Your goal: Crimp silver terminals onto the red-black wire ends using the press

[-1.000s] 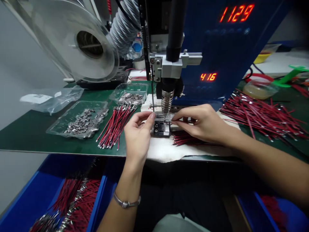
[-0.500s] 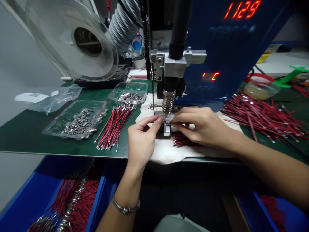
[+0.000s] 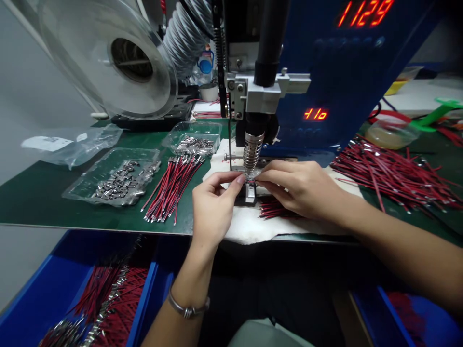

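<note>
Nearest to the person, at lower left, is a blue bin point(image 3: 146, 294), in which lie many red-and-black wires point(image 3: 132, 299) with metal ends. The left wrist wears a metal bracelet point(image 3: 187, 312). On the green table point(image 3: 43, 202) is spread a white cloth point(image 3: 249, 231), and on it stands a small fixture point(image 3: 250, 193), between the 2 hands. The left hand point(image 3: 213, 207) has its thumb and index finger drawn nearly together at the left of this fixture; whether it has hold of something, one cannot tell. The right hand point(image 3: 307, 185) comes from the other side, its fingertips also brought close together at the fixture; what may be between them is too small to tell. Below the right hand, a wire bundle point(image 3: 271, 209) lies on the cloth. To the left lie a second bundle point(image 3: 171, 190) and 2 clear trays point(image 3: 97, 168) of small metal parts; to the right, a large wire pile point(image 3: 390, 178). Above the fixture is a metal coil point(image 3: 253, 149). Behind stands a blue machine point(image 3: 343, 82), whose upper display point(image 3: 365, 13) shows 1129. At far left is a transparent reel point(image 3: 83, 62).
</note>
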A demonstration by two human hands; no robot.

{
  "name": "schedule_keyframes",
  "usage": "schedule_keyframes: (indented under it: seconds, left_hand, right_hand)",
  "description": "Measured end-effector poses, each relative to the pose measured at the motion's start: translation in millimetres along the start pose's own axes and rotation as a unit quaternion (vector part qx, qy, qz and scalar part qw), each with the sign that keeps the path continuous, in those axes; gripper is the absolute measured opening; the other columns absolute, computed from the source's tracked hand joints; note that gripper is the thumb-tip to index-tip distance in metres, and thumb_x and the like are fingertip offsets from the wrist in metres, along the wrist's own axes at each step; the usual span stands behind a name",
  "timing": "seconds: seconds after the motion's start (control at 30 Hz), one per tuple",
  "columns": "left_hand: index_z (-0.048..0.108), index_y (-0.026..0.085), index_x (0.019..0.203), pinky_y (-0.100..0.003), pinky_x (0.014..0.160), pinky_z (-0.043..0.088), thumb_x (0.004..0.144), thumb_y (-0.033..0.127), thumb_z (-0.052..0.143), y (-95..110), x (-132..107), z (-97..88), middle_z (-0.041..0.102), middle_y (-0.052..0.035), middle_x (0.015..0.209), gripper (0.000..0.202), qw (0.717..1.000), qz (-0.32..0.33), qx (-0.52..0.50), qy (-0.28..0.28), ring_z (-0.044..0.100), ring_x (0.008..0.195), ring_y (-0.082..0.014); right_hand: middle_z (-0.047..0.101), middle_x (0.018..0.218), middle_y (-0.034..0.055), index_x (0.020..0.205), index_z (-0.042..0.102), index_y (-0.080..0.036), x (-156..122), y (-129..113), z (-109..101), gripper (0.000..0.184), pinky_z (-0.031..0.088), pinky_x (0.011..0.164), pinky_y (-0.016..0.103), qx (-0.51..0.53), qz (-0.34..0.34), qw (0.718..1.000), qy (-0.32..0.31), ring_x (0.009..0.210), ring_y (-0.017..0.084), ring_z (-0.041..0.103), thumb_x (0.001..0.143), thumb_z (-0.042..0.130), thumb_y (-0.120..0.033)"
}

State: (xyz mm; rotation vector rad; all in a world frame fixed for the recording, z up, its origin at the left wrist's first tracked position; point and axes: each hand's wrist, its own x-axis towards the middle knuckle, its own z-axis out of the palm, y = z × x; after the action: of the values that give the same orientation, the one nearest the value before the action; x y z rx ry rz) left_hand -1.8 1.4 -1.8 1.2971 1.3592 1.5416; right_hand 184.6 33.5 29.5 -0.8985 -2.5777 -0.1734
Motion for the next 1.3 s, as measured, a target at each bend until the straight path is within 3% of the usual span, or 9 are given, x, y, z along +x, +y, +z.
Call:
schedule_keyframes:
  seconds: [0.2,0.37,0.9,1.3]
  left_hand:
    - [0.075,0.017,0.084,-0.022,0.064,0.046,0.075,0.035,0.074,-0.7,0.2,-0.3,0.069,-0.0054,0.080,0.020,1.000,0.003,0.004,-0.002,0.060,0.072,-0.0136]
    - [0.075,0.016,0.085,-0.023,0.062,0.046,0.075,0.036,0.074,-0.3,-0.7,-0.3,0.069,-0.0065,0.082,0.022,1.000,0.006,0.006,-0.003,0.060,0.072,-0.0149]
    - [0.074,0.016,0.083,-0.021,0.053,0.038,0.076,0.034,0.073,3.4,-0.8,-1.1,0.067,-0.0048,0.076,0.019,1.000,-0.009,0.026,0.000,0.054,0.063,-0.0122]
    - [0.074,0.016,0.085,-0.021,0.053,0.040,0.076,0.034,0.073,5.7,-1.3,-0.4,0.068,-0.0057,0.078,0.020,0.999,-0.022,0.025,-0.003,0.057,0.066,-0.0137]
  right_hand:
    - [0.065,0.093,0.0052,0.107,0.065,-0.019,4.2,-5.7,-9.3,0.025,0.034,0.060,0.027,-0.043,0.023,0.997,-0.053,0.077,0.017,0.061,0.093,0.044,-0.019]
    - [0.066,0.094,0.0048,0.104,0.066,-0.020,9.2,-3.1,-14.3,0.024,0.032,0.060,0.026,-0.007,0.037,0.996,-0.084,0.074,0.015,0.060,0.093,0.045,-0.021]
    - [0.070,0.083,0.0059,0.093,0.071,-0.014,34.9,18.2,-21.9,0.023,0.042,0.064,0.025,0.123,-0.053,0.983,-0.128,0.070,0.013,0.062,0.093,0.050,-0.024]
    - [0.073,0.086,0.0046,0.093,0.072,-0.015,17.8,7.8,-9.5,0.017,0.045,0.066,0.023,0.179,0.037,0.983,-0.007,0.071,0.013,0.065,0.088,0.057,-0.022]
